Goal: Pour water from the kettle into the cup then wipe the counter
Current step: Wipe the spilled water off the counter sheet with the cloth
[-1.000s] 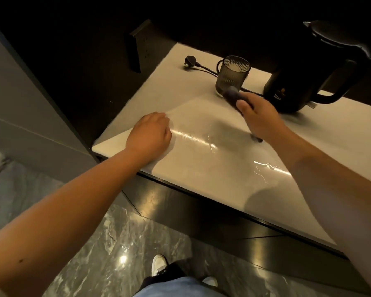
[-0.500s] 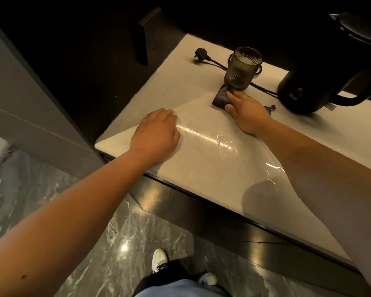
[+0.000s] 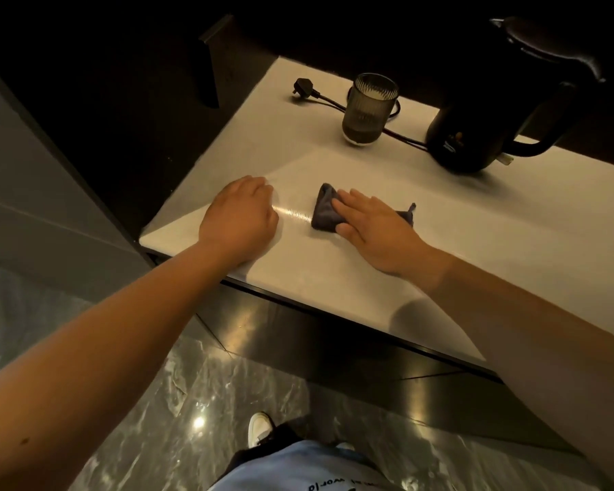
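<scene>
A: What else have you got in view, off-task?
B: You've got a black plug [image 3: 302,87] lying flat at the back, its cord [image 3: 401,137] running right. Dark marble floor [image 3: 156,384] below, glossy, with light spots.
A: Anything lower?
B: Your white shoe [image 3: 259,427], and a dark wall panel [image 3: 211,62] top left.

A pale counter [image 3: 493,242] bears a cloth [image 3: 325,212], cup [image 3: 366,109], kettle [image 3: 482,132] and plug [image 3: 302,87]
</scene>
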Action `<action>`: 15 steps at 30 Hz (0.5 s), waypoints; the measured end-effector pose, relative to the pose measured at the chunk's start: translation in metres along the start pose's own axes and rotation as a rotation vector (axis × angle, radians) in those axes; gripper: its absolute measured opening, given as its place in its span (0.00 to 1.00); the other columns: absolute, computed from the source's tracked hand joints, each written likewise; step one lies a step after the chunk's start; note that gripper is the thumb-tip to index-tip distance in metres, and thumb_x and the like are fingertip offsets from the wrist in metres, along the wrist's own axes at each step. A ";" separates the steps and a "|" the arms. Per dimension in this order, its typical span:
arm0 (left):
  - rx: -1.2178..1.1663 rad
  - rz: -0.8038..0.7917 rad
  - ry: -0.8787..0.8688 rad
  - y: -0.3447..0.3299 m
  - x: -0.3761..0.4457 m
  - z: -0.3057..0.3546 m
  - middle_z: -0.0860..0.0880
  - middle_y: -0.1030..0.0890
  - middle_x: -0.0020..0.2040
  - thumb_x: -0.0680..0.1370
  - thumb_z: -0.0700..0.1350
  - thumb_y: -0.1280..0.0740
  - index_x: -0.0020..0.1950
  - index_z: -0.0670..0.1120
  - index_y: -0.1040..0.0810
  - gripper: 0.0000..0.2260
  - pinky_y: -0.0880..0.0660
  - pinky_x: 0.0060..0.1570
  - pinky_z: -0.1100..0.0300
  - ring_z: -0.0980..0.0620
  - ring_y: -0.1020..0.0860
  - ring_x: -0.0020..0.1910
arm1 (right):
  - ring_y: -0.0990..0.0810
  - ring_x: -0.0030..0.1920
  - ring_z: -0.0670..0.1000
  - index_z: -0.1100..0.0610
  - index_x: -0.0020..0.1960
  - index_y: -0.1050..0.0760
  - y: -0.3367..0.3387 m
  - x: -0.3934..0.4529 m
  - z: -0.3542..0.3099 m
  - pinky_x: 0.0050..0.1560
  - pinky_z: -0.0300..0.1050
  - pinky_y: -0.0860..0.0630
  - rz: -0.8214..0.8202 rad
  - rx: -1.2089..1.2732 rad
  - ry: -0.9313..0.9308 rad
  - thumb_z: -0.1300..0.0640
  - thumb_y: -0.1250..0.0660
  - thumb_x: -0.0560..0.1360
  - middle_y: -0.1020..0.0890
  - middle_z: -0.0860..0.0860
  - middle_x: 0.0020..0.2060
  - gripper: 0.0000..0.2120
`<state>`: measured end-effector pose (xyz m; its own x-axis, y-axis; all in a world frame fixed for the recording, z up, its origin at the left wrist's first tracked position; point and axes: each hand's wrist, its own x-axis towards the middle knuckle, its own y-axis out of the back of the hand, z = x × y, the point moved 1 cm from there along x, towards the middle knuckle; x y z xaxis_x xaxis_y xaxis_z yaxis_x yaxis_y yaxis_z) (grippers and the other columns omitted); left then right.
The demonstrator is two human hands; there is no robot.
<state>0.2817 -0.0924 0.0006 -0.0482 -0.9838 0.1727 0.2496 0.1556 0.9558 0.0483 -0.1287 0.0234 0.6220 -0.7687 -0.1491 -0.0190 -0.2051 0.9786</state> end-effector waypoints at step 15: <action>-0.007 -0.018 0.009 0.001 -0.001 0.003 0.41 0.28 0.69 0.80 0.44 0.44 0.68 0.40 0.30 0.18 0.37 0.67 0.51 0.43 0.31 0.67 | 0.44 0.76 0.54 0.53 0.76 0.42 -0.025 -0.054 -0.033 0.75 0.51 0.49 0.014 0.021 0.067 0.41 0.58 0.79 0.41 0.51 0.77 0.31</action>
<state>0.2794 -0.0910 0.0019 -0.0443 -0.9872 0.1532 0.2554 0.1371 0.9571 0.0409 -0.0625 0.0116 0.6729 -0.7292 -0.1244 -0.0445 -0.2077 0.9772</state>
